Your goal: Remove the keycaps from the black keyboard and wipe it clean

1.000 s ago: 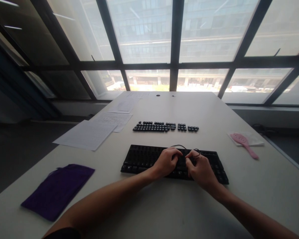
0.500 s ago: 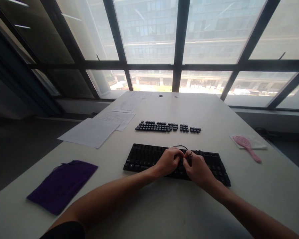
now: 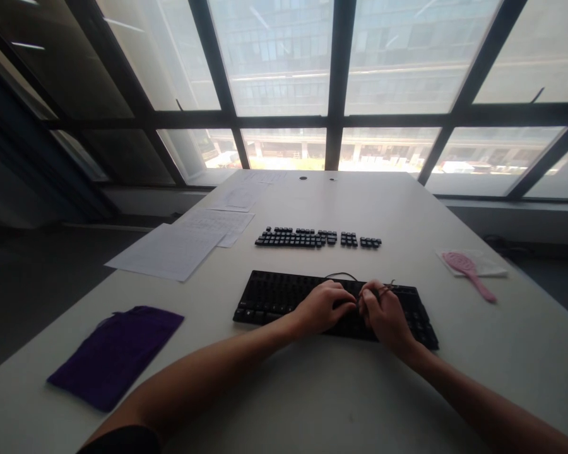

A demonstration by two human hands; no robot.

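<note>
"Head view: where's the keyboard (image 3: pixel 274 295)?"
"Flat on the table (image 3: pixel 284 391), under the left hand (image 3: pixel 318 307) and right hand (image 3: pixel 384 314); fingers curled, tips nearly meeting (whether they pinch anything, I can't tell)."
"Handling?"
"Probably light, stiff; best held by its ends."

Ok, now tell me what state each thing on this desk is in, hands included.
Keyboard: lying flat, partly stripped of keycaps
Loose keycaps: set out in rows
Left hand: over keyboard, fingers bent, grip unclear
Right hand: over keyboard, fingers curled, grip unclear
Purple pouch: lying flat
Pink hairbrush: lying down
Papers: spread out, some overlapping
</note>
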